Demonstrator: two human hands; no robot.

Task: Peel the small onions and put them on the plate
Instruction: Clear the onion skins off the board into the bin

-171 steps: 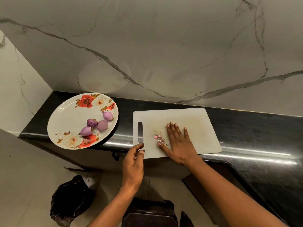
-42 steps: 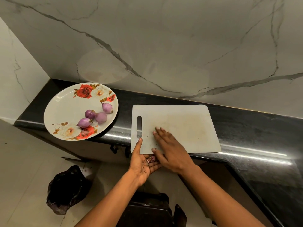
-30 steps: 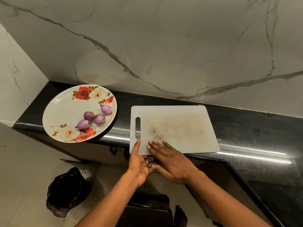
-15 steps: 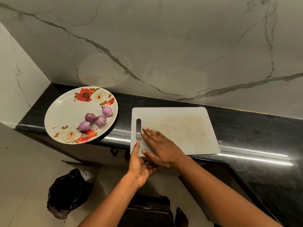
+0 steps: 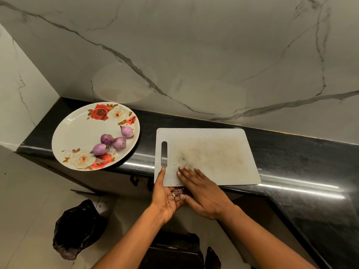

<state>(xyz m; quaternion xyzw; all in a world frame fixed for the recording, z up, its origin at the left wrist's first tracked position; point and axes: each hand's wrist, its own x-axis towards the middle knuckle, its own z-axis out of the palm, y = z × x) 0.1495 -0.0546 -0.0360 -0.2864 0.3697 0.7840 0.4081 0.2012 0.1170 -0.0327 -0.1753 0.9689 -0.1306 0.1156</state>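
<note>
My four small onions (image 5: 119, 143) are on the flowered plate (image 5: 64, 133), gathered near its right side: three close together, one a little apart by the rim. All look bare and purple, so I judge the peeling done and this moment to be clean-up.

My left hand (image 5: 167, 197) is cupped palm-up just under the near edge of the cutting board (image 5: 209, 156), thumb laid against the board, with a small heap of peel scraps (image 5: 177, 193) lying loose in the palm. It is not clenched on anything. My right hand (image 5: 202, 191) lies flat, fingers straight, on the board's near left corner, grasping nothing, placed to sweep crumbs over the edge.

The scraps are papery and very light (a breath could scatter them), so I should curl the palm around them before moving toward the dark bag (image 5: 77, 228) on the floor. The onions themselves look firm, smooth and probably slick without skins, and they will roll on the plate. If I must shift one, I would pinch it across its widest part. The plate overhangs the table (image 5: 291, 152) slightly, so I would lift it with care.
</note>
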